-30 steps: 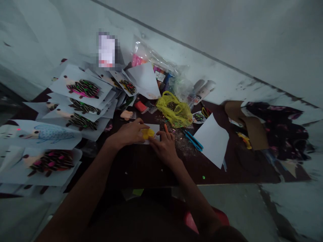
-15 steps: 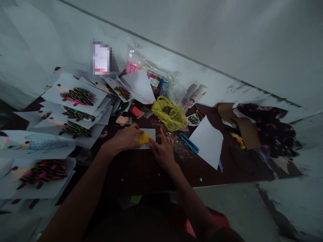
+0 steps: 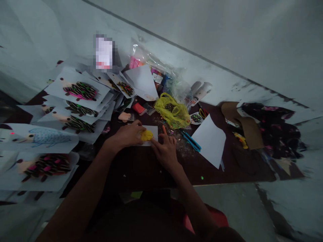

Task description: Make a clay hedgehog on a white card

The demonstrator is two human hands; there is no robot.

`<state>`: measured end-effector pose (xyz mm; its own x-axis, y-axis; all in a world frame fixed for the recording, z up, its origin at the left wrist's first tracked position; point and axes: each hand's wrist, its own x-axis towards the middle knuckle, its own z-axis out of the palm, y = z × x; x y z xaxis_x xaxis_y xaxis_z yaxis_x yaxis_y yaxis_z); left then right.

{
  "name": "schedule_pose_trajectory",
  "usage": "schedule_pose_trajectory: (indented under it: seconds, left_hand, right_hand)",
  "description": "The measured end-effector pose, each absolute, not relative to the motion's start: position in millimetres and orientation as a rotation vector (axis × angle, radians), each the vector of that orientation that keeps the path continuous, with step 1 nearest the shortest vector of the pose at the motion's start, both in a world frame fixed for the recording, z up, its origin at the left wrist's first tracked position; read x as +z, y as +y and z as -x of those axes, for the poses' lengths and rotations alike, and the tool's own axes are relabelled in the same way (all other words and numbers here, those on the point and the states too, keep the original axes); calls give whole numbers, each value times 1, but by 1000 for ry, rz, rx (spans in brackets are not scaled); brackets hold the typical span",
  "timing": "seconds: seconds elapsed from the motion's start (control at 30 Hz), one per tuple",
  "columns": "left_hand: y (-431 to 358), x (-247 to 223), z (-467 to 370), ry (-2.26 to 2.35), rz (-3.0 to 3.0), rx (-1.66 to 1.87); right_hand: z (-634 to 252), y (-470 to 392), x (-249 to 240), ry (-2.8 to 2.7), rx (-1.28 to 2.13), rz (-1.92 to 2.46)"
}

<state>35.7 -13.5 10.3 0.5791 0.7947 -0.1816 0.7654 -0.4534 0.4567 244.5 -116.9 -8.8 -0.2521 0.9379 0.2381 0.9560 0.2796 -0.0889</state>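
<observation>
A small white paper [image 3: 150, 129] lies on the dark table with a flattened yellow lump [image 3: 146, 135] on it. My left hand [image 3: 130, 135] rests at the left of the paper, its fingertips at the lump's left edge. On the right, my right hand [image 3: 165, 148] has its fingers apart and its index fingertip beside the lump's lower right edge. An orange stick-like piece [image 3: 164, 129] stands out just above the right hand; whether the hand touches it is unclear. The left fingers are bent and partly hidden.
Stacked sheets with hedgehog figures [image 3: 80, 90] cover the left side. Behind the paper sits a yellow plastic bag [image 3: 174, 112]. Blue scissors [image 3: 191, 141] and a large white sheet [image 3: 212, 141] lie to the right. Cardboard [image 3: 249, 132] and dark cloth [image 3: 275, 131] are farther right.
The whole view has shifted a little, so things appear slightly farther right and higher. Both hands keep nearly the same place around the yellow lump.
</observation>
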Motion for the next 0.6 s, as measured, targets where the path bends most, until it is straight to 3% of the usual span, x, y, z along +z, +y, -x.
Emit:
schedule_pose_trajectory:
  seconds: [0.6]
  left_hand:
    - [-13,13,-37,1250,-2330,19]
  right_hand:
    - [-242,-112,-9,-2249,-95,1915]
